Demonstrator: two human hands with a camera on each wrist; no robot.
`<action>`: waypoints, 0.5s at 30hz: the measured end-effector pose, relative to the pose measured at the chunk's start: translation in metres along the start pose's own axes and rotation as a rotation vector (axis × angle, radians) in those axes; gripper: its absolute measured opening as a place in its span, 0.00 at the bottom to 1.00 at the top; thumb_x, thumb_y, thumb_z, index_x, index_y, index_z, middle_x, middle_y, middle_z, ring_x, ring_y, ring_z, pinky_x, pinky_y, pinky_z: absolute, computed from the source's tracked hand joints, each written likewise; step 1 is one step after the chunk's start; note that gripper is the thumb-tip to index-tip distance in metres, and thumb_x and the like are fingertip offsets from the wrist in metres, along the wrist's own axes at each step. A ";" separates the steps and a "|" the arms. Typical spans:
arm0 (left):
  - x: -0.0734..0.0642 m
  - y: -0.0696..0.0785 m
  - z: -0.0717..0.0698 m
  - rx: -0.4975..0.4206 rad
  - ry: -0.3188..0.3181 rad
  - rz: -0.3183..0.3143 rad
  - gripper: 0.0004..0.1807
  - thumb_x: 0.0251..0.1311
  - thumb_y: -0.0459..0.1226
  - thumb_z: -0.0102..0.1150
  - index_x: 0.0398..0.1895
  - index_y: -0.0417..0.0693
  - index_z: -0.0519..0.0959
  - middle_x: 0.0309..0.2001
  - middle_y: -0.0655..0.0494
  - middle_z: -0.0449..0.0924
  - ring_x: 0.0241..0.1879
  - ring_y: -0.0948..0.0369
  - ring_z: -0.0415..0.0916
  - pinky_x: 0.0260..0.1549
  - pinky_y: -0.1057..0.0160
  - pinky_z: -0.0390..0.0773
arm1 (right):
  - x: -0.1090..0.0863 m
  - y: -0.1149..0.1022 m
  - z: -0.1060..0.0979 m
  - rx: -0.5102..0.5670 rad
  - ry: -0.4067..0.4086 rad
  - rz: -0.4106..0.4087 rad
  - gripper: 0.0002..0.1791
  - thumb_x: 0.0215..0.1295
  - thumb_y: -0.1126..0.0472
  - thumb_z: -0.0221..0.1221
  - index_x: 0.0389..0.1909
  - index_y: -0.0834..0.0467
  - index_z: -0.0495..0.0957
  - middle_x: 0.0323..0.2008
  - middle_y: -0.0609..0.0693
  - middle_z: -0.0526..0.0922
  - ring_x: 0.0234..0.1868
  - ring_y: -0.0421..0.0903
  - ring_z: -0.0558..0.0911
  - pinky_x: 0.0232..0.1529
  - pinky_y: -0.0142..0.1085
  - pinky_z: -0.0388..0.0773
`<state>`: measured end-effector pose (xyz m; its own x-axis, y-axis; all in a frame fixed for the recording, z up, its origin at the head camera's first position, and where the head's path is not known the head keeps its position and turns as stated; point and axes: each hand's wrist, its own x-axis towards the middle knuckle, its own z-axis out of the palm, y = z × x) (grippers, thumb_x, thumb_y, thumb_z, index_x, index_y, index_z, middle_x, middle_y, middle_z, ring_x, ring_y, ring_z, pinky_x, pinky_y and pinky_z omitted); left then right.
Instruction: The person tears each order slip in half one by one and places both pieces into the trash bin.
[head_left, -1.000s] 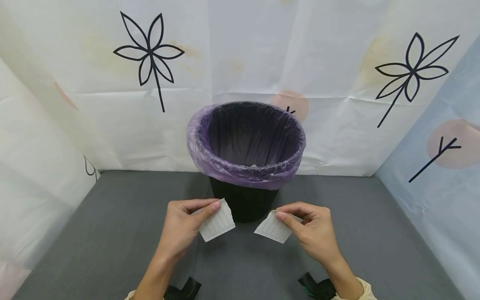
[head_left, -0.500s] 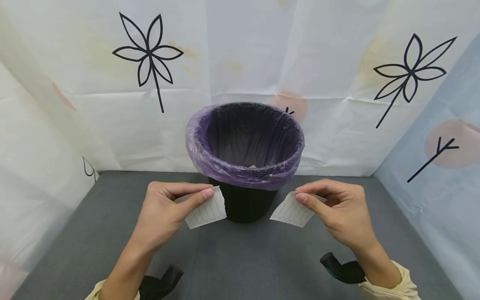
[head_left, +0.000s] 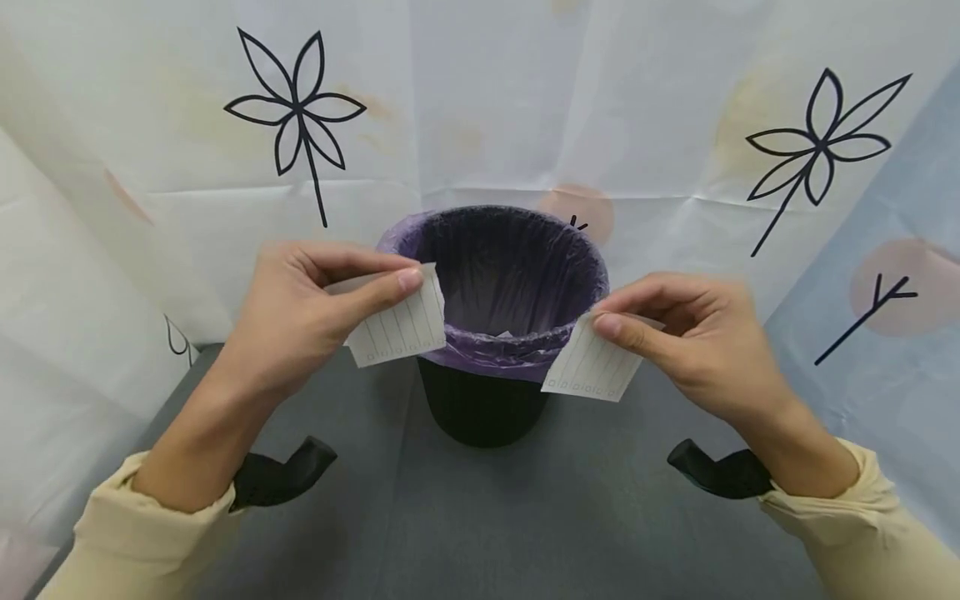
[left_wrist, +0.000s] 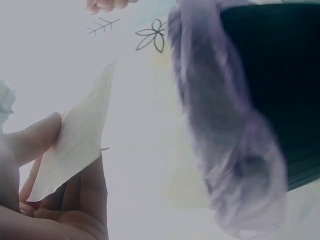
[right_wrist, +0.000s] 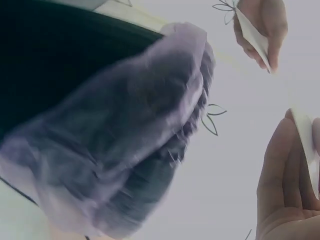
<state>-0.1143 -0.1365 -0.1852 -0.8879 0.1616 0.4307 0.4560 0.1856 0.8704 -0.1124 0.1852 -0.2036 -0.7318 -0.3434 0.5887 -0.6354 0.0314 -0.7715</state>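
Note:
Between thumb and fingers, my left hand [head_left: 300, 312] pinches a torn piece of lined paper [head_left: 401, 323] with a row of small boxes along its lower edge. A matching torn piece of paper [head_left: 592, 367] is pinched in my right hand [head_left: 693, 342]. Both hands are raised near the front rim of a black trash bin [head_left: 483, 404], the left one to its left and the right one to its right. A purple plastic bag [head_left: 495, 354] lines the bin and folds over its rim. Inside, a small white scrap [head_left: 506, 335] shows just behind the front rim.
The bin stands on a grey table [head_left: 480, 517] near the back. White cloth [head_left: 480, 100] printed with flower outlines hangs behind and at the sides. A dark curved wrist mount [head_left: 288, 475] sticks inward at the left wrist, and another mount [head_left: 716, 471] at the right.
Both hands have risen and moved forward from in front of the bin's base to rim height. They have also moved farther apart, each still holding its paper piece.

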 end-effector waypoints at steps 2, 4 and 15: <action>0.014 0.003 -0.001 -0.016 -0.003 0.009 0.07 0.60 0.33 0.73 0.39 0.39 0.90 0.40 0.49 0.89 0.40 0.55 0.83 0.33 0.64 0.84 | 0.011 -0.004 -0.001 -0.029 0.004 -0.003 0.05 0.59 0.79 0.67 0.36 0.71 0.85 0.33 0.58 0.88 0.29 0.44 0.85 0.30 0.30 0.81; 0.027 0.007 -0.001 -0.022 0.001 -0.013 0.07 0.59 0.34 0.73 0.39 0.40 0.90 0.41 0.50 0.89 0.41 0.55 0.83 0.35 0.65 0.83 | 0.022 -0.008 -0.001 -0.096 0.007 0.001 0.06 0.59 0.79 0.67 0.36 0.70 0.86 0.33 0.59 0.88 0.28 0.45 0.85 0.29 0.30 0.81; 0.075 0.028 0.006 0.111 -0.038 -0.137 0.13 0.56 0.41 0.77 0.42 0.46 0.90 0.44 0.51 0.87 0.48 0.56 0.77 0.43 0.60 0.75 | 0.076 -0.023 -0.007 -0.350 -0.006 0.063 0.05 0.63 0.66 0.70 0.37 0.65 0.88 0.33 0.51 0.89 0.30 0.45 0.86 0.31 0.31 0.81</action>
<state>-0.1677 -0.1132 -0.1298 -0.9402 0.1639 0.2987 0.3368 0.3140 0.8877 -0.1546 0.1652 -0.1393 -0.7716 -0.3361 0.5401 -0.6356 0.3724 -0.6762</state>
